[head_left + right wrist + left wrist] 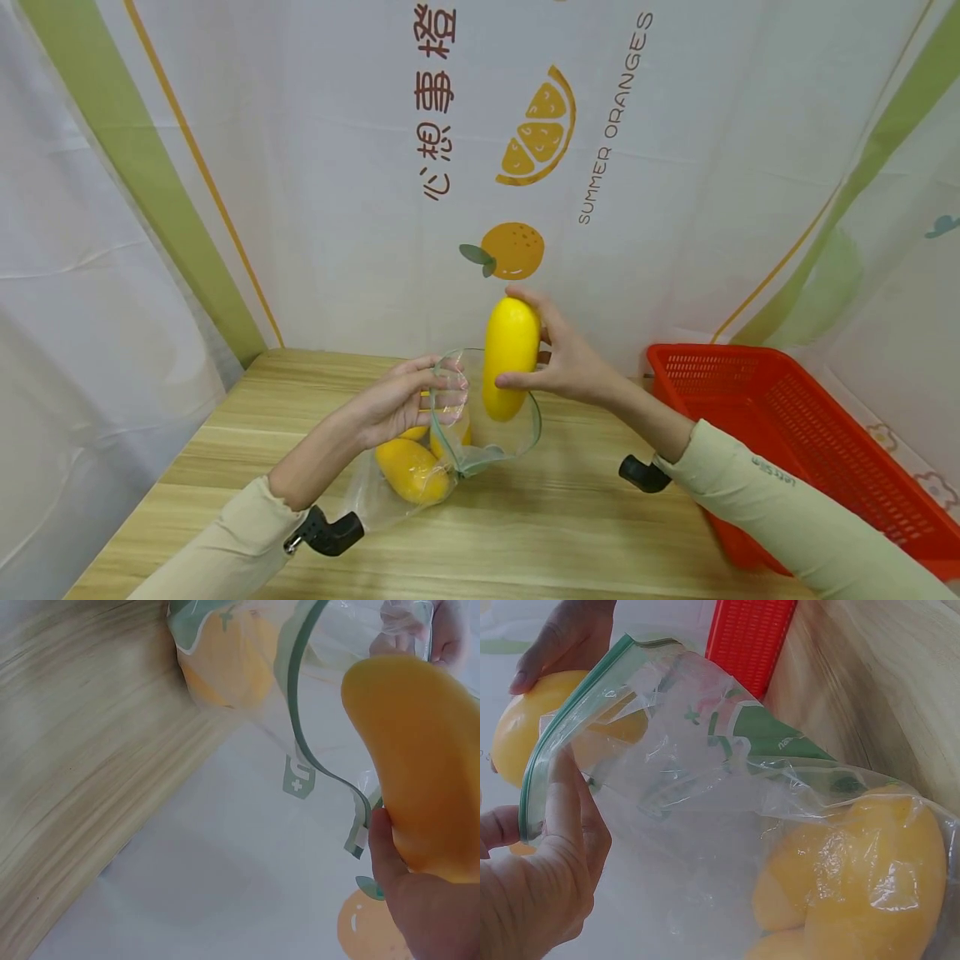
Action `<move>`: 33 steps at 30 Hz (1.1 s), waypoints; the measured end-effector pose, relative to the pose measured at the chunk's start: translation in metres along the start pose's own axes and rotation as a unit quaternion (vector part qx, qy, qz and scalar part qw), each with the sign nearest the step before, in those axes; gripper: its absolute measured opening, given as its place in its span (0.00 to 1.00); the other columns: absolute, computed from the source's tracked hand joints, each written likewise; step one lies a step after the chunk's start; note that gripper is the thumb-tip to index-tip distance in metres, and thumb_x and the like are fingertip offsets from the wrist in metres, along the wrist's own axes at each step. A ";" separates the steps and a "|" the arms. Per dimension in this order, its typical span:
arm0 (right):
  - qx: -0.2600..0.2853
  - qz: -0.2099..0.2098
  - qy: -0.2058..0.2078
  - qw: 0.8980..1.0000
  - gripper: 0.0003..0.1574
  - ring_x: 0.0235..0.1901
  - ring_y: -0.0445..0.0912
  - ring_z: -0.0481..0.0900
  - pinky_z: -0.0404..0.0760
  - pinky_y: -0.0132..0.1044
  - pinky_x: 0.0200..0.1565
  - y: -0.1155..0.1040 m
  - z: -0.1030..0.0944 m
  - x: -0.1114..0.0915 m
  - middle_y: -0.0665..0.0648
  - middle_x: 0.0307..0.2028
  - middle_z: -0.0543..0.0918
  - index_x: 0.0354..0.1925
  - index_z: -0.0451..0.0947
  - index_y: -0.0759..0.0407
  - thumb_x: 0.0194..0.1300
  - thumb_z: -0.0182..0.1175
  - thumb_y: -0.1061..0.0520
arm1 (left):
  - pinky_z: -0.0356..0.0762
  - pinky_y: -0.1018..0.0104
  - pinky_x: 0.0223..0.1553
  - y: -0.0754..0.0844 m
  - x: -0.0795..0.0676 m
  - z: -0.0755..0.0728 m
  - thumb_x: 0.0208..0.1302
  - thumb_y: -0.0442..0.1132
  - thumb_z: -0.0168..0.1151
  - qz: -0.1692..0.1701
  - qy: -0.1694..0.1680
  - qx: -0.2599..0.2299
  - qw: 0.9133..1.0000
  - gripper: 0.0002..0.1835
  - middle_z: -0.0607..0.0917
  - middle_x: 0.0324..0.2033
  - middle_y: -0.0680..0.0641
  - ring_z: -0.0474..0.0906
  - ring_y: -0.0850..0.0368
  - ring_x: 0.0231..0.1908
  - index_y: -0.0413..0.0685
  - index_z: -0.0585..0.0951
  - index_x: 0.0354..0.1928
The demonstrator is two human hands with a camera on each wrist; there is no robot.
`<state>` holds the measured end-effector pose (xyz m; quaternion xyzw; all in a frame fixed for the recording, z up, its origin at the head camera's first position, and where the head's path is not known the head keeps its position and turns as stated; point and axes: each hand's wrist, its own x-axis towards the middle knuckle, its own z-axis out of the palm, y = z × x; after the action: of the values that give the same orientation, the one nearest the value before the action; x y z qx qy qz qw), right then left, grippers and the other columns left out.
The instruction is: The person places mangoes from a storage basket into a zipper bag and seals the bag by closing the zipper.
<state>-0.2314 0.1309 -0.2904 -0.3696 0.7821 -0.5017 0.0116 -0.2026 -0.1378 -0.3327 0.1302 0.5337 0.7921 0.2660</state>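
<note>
A clear zip bag point(697, 862) with a green-edged mouth lies on the table, its mouth held up and spread apart. Several yellow mangoes point(412, 473) rest in its lower part. My left hand point(401, 400) pinches the rim on the left side, the thumb on one face of the plastic and the fingers on the other. Another yellow mango point(512, 342) stands lengthwise in my right hand point(573, 367), gripped between thumb and fingers. Its lower end is at the bag's mouth, within the green rim as the head view shows it.
To the right stands a red plastic basket point(750, 392) with perforated walls. The wooden table point(570, 533) runs under both arms. Behind it hangs a white curtain point(337, 208) printed with oranges and lettering. A small black camera mount point(333, 533) sits on the left wrist.
</note>
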 end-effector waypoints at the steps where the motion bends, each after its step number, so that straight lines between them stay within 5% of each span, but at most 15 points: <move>1: -0.004 0.004 -0.002 1.000 0.65 0.52 0.58 0.79 0.84 0.52 0.52 0.000 0.000 -0.001 0.56 0.67 0.62 0.77 0.50 0.36 0.54 0.79 0.59 | 0.86 0.58 0.48 0.000 0.000 0.000 0.76 0.28 0.48 0.000 0.001 0.001 1.000 0.11 0.79 0.45 0.42 0.83 0.50 0.42 0.37 0.68 0.57; 9: -0.025 0.026 -0.007 0.999 0.65 0.66 0.58 0.70 0.75 0.54 0.62 0.002 -0.002 -0.005 0.56 0.74 0.55 0.78 0.50 0.36 0.54 0.80 0.56 | 0.86 0.57 0.47 0.000 0.000 0.001 0.76 0.29 0.49 -0.003 0.010 0.000 1.000 0.12 0.79 0.47 0.41 0.83 0.47 0.45 0.36 0.68 0.58; 33: -0.037 0.060 0.004 0.997 0.60 0.64 0.62 0.71 0.79 0.57 0.58 0.026 -0.029 -0.036 0.61 0.74 0.56 0.78 0.52 0.44 0.58 0.77 0.56 | 0.85 0.56 0.48 0.011 -0.004 0.005 0.76 0.29 0.48 0.018 0.013 -0.006 1.000 0.14 0.78 0.47 0.41 0.83 0.49 0.42 0.34 0.66 0.60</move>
<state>-0.2316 0.1801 -0.3096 -0.3195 0.8209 -0.4726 0.0248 -0.1997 -0.1391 -0.3203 0.1278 0.5296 0.8019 0.2452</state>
